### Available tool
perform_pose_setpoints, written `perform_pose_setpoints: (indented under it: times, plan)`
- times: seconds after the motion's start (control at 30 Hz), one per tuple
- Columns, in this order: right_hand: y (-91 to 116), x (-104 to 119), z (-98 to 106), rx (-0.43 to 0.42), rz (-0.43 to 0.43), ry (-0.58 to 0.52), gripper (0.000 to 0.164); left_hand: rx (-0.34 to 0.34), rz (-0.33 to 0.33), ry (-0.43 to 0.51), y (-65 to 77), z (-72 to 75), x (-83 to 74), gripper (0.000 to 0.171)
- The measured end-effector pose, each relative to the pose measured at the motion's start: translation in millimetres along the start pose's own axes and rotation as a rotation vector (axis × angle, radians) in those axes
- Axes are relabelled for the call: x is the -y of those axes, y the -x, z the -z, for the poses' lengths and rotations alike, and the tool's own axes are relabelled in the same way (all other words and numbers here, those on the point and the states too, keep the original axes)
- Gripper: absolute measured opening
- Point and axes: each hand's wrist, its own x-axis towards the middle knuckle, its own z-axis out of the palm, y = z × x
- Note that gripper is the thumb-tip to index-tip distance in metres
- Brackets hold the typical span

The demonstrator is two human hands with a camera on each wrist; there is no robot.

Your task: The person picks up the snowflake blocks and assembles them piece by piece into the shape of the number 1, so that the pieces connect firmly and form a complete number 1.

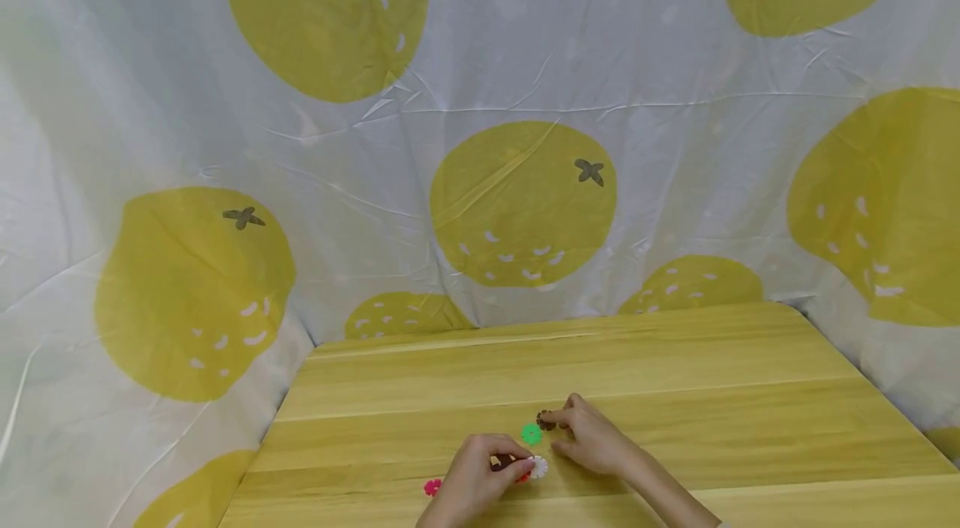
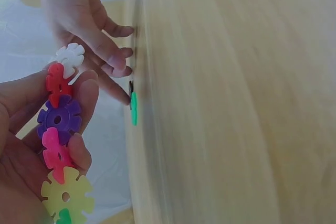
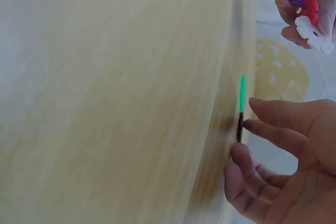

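Observation:
My left hand [image 1: 474,474] holds a chain of interlocking plastic snowflake discs between thumb and fingers. In the left wrist view the chain runs from a white disc [image 2: 70,56] through a red disc [image 2: 56,85], a purple disc [image 2: 67,114] and a pink disc [image 2: 51,145] to a pale yellow disc [image 2: 67,192]; a bit of green shows at the lower edge. On the table, a dark brown disc [image 1: 547,423] lies flat with a fingertip of my right hand [image 1: 596,440] on it, the thumb apart. A loose green disc [image 1: 531,434] lies right beside the brown one.
The discs lie on a wooden table [image 1: 675,361] with a light grain. Behind and beside it hangs a pale cloth [image 1: 660,178] printed with large yellow fruits. Past my left hand, a pink disc [image 1: 432,487] shows on its left side.

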Motion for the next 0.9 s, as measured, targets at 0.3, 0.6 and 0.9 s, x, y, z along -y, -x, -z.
perform_pose_setpoints:
  times: [0.3, 0.6, 0.9]
  plan:
    - [1.9, 0.3, -0.4, -0.054, 0.017, 0.111, 0.025, -0.004, -0.023, -0.003, 1.1, -0.1, -0.4, 0.011]
    - [0.8, 0.2, 2.4, 0.017, 0.026, 0.255, 0.042, -0.001, -0.036, -0.001, 1.2, -2.0, 0.6, 0.011]
    - [6.8, 2.8, 8.5, -0.034, 0.042, 0.261, 0.015, 0.006, -0.033, 0.026, 2.3, -1.2, 1.8, 0.01]
